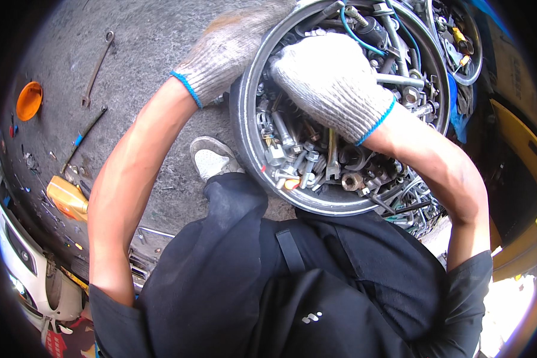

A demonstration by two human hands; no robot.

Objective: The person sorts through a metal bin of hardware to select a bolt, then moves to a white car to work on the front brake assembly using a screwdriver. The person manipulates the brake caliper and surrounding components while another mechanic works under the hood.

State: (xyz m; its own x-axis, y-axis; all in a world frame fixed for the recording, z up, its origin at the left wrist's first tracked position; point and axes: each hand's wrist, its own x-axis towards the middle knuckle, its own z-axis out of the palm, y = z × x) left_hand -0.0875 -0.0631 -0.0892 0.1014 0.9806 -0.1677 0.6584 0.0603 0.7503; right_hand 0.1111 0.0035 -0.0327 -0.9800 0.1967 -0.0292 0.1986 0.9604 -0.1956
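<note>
Grey concrete floor carried an orange lid and a wrench. Further right, the gloved left hand gripped the round pan by its rim; the right hand lay spread, palm down, on the bolts inside, its grasp hidden.

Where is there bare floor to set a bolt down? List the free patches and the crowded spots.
Free: the grey concrete floor between the long wrench and the left hand, and the patch above the shoe. Crowded: the round tub packed with bolts and nuts under the right hand, and the far-left floor near the orange lid.
</note>
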